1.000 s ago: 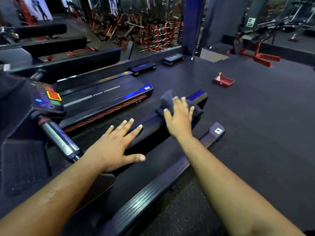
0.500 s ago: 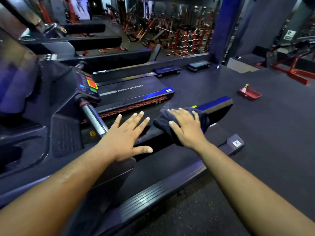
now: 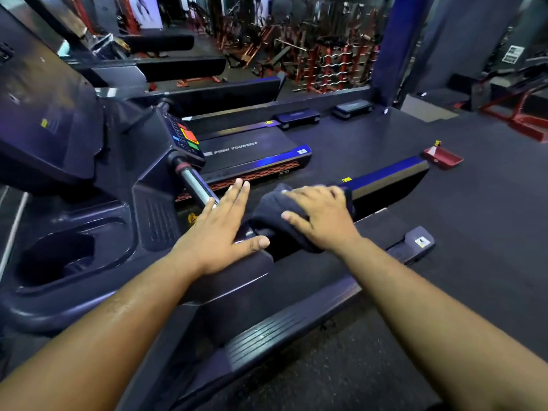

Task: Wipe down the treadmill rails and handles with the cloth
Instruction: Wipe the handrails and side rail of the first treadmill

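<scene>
A dark cloth [image 3: 267, 209] lies bunched over the treadmill's black handrail [image 3: 388, 179], which runs from the console out to the right. My right hand [image 3: 320, 218] lies across the rail on top of the cloth and presses it down, fingers spread over the fabric. My left hand [image 3: 219, 232] rests flat on the rail's near end, just left of the cloth, its thumb almost touching it. A chrome handle [image 3: 195, 185] sticks out from under the console [image 3: 184, 137], right beside my left fingertips.
A cup holder [image 3: 56, 256] sits in the console tray at the left. The ribbed side foot rail [image 3: 281, 330] runs below my arms. A second treadmill [image 3: 246, 152] stands behind the rail. On the floor mat at the right lies a red tray [image 3: 443, 157]. Weight racks fill the back.
My right hand has slid the cloth along the handrail toward the console, closing on my left hand. The left hand has stayed flat on the rail. The view has turned leftward.
</scene>
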Tool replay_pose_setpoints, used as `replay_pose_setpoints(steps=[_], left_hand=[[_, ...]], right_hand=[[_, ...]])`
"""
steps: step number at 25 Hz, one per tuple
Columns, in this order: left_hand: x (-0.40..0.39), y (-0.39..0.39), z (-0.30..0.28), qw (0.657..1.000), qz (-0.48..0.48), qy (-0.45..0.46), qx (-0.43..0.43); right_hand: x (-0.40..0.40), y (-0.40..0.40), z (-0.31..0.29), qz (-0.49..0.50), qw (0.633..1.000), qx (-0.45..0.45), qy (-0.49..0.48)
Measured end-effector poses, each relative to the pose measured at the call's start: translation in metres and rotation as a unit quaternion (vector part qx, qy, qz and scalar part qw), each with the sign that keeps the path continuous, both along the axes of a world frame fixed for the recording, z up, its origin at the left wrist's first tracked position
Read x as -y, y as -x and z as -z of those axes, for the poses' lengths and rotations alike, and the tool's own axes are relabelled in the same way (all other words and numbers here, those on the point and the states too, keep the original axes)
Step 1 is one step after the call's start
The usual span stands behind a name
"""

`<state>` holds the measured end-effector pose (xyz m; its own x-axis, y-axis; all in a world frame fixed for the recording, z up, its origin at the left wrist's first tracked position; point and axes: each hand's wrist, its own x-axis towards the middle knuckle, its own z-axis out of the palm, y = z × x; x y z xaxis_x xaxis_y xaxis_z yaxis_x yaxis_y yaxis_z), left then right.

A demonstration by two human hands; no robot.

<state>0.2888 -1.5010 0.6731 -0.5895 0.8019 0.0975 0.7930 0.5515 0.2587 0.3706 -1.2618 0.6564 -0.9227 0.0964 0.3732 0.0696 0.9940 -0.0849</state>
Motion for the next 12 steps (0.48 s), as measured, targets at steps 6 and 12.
replay_pose_setpoints(steps=[6, 12], left_hand=[[0.001, 0.001, 0.001, 0.999, 0.009, -0.031, 0.04], [0.0, 0.006, -0.002, 0.996, 0.0, -0.064, 0.07]], right_hand=[[0.1, -0.025, 0.038, 0.128, 0.986, -0.08, 0.063], [0.091, 0.013, 0.01, 0.045, 0.994, -0.097, 0.035]])
